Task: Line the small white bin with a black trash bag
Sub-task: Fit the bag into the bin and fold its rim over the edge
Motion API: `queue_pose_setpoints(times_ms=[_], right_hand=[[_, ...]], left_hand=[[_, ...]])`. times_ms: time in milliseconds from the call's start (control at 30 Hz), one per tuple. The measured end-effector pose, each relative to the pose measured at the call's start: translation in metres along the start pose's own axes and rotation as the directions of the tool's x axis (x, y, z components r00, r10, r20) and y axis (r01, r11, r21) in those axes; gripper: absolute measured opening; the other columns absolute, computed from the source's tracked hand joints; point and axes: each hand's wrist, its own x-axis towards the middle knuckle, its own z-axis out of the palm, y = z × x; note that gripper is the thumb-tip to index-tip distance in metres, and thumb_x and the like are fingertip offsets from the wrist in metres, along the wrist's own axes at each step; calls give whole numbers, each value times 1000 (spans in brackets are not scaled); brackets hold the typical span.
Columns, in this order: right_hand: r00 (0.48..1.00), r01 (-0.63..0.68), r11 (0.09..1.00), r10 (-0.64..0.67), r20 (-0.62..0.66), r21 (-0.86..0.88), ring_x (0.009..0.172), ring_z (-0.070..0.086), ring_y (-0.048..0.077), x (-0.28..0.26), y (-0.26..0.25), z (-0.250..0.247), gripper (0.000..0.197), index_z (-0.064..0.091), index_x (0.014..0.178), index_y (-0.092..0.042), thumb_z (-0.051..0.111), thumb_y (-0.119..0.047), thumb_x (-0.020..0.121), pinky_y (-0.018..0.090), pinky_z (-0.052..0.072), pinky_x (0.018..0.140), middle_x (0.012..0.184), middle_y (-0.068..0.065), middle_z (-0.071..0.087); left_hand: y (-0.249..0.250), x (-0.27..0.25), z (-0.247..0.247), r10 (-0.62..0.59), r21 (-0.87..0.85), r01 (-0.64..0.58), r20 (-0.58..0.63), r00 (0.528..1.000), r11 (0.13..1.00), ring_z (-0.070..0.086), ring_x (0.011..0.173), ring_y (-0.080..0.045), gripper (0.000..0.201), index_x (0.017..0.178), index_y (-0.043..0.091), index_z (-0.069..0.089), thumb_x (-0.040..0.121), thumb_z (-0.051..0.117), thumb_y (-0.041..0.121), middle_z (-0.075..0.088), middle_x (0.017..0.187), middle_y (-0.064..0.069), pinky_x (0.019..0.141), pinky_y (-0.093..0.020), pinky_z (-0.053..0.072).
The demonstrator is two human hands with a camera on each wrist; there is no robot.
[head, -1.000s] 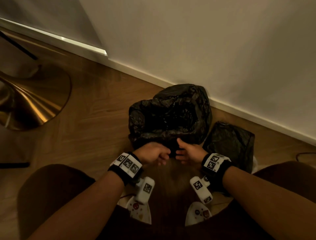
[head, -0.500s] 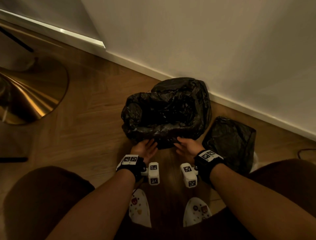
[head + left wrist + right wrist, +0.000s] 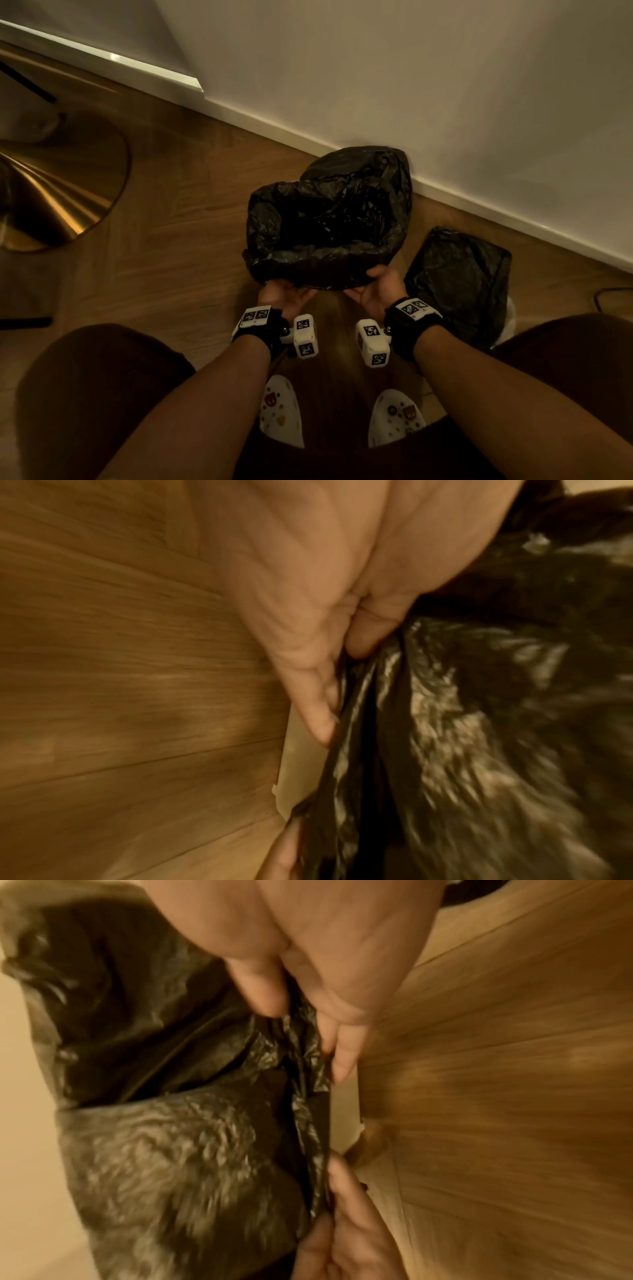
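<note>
A crumpled black trash bag (image 3: 329, 219) is draped open over the small white bin, which it hides in the head view. Slivers of the bin's white wall (image 3: 298, 764) (image 3: 344, 1110) show below the bag's hem in the wrist views. My left hand (image 3: 284, 294) (image 3: 342, 691) is palm up at the hem's near left, pinching the plastic between thumb and fingers. My right hand (image 3: 373, 287) (image 3: 308, 1042) pinches the hem's near right in the same way. Both hands sit low on the bin's near side, a short gap apart.
A second bin lined in black plastic (image 3: 459, 281) stands just right of my right wrist. Wall and white baseboard (image 3: 479, 205) run behind both bins. A round brass base (image 3: 51, 192) lies at far left, a cable (image 3: 613, 298) at far right. My knees and white clogs (image 3: 281, 411) are near.
My hands went from curled together at the bag's near edge to spread apart, palms up, under the hem. The bag's near edge now lies lower over the bin.
</note>
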Motion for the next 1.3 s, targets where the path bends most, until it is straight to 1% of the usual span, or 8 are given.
queue_pose_setpoints(times_ms=[200, 433, 567, 667, 733, 867, 1000, 1300], right_hand=[[992, 55, 995, -46, 116, -77, 118, 61, 28, 1, 0, 7, 33, 60, 127, -18, 51, -22, 96, 43, 49, 98, 128, 7, 67], [999, 22, 985, -15, 39, -168, 118, 61, 31, 18, 3, 4, 38, 55, 133, -11, 57, -22, 97, 42, 52, 96, 128, 13, 65], [997, 7, 956, -29, -70, -295, 82, 67, 17, 19, 3, 0, 32, 57, 124, -11, 59, -23, 94, 28, 54, 64, 101, 4, 66], [979, -35, 736, -110, -171, -676, 90, 60, 23, 13, -9, -5, 27, 56, 112, -23, 69, -32, 90, 34, 52, 79, 99, 0, 60], [990, -91, 651, -25, -141, -753, 64, 54, 18, 11, -16, -7, 19, 55, 86, -19, 66, -33, 92, 29, 46, 61, 74, 0, 56], [970, -243, 863, 199, -143, -444, 32, 33, 7, 17, -22, -8, 22, 43, 79, -15, 48, -13, 100, 16, 25, 36, 46, -4, 44], [969, -238, 951, 219, -115, -198, 43, 49, 7, 10, -24, -1, 22, 45, 91, -12, 28, -1, 101, 16, 32, 38, 70, 3, 50], [982, -109, 895, 30, -186, -432, 48, 61, 6, 9, -18, 0, 16, 57, 111, -9, 60, -10, 95, 16, 41, 38, 75, 3, 64]], left_hand=[[-11, -21, -10, -269, 259, 220, 172, 948, 940, 56, 110, -40, 62, 119, 9, 56, 71, 29, -17, 66, 114, -21, 110, -57, 34], [-16, -21, -5, -269, 290, 208, 189, 945, 934, 72, 81, -25, 31, 112, 9, 65, 82, 65, 17, 69, 101, -15, 68, -33, 61], [-7, -6, -1, -116, 95, 115, 3, 993, 989, 66, 56, -14, 15, 100, 3, 61, 87, 59, -1, 66, 78, -10, 46, -16, 53], [1, 0, -1, -109, 29, 111, -56, 992, 993, 64, 49, -13, 19, 105, 5, 55, 92, 43, -4, 59, 81, -10, 39, -14, 46], [3, 2, 1, -114, -6, 113, -69, 991, 994, 61, 46, -13, 21, 106, 6, 50, 92, 39, -4, 55, 84, -9, 35, -14, 41], [7, 2, 6, -110, -44, 107, -69, 992, 993, 54, 38, -12, 18, 91, 7, 45, 94, 31, -3, 48, 78, -7, 32, -13, 33], [9, 0, 7, -98, -103, 88, -96, 991, 991, 52, 36, -11, 19, 90, 8, 43, 94, 27, -2, 45, 73, -4, 30, -13, 33], [-4, -10, 12, 15, 287, 47, -210, 978, 957, 58, 61, -13, 19, 96, 6, 63, 94, 61, 24, 63, 79, -9, 39, -16, 48]])
